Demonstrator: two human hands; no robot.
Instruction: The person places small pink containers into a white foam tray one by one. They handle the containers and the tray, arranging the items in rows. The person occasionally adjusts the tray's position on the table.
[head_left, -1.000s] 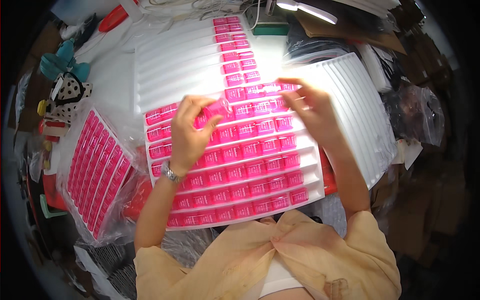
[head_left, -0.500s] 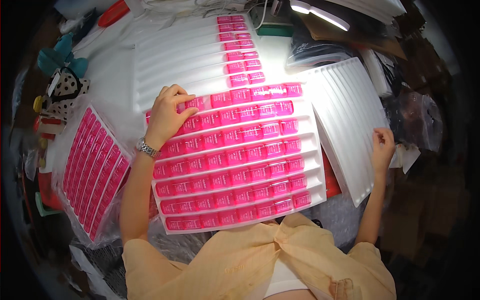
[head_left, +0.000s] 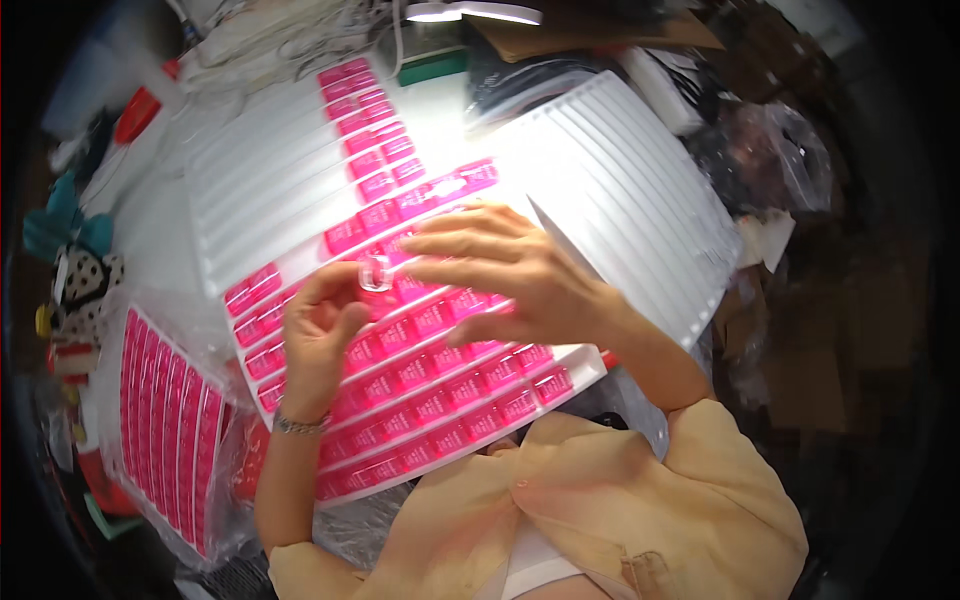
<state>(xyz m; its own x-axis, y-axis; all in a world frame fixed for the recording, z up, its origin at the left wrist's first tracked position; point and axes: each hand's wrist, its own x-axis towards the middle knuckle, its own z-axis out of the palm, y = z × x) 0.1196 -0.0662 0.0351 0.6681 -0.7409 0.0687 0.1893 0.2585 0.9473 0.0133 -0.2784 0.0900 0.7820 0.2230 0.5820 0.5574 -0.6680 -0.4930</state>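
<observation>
My left hand point(head_left: 322, 325) wears a metal watch and is closed, pinching a small pink bottle-like container point(head_left: 376, 273) by its side. Its clear, squarish end faces up. Close to its right, my right hand point(head_left: 520, 275) is open, with fingers stretched out above the tray and nothing seen in them. Beneath both lies a white ridged tray point(head_left: 585, 368) with rows of pink containers point(head_left: 430, 320), each bearing white print. The far row has a gap left of middle. My hands hide part of the rows.
Beyond lies another white ridged tray point(head_left: 245, 190), with pink containers at its right end. A stack of white ridged trays point(head_left: 640, 180) is at right. At left, a filled tray point(head_left: 170, 430) sits in clear plastic. A lamp point(head_left: 475, 12) shines at the back.
My left hand has lifted a pink container from the far row. My right hand has left the tray stack and come in beside it. The whole view has turned and shifted.
</observation>
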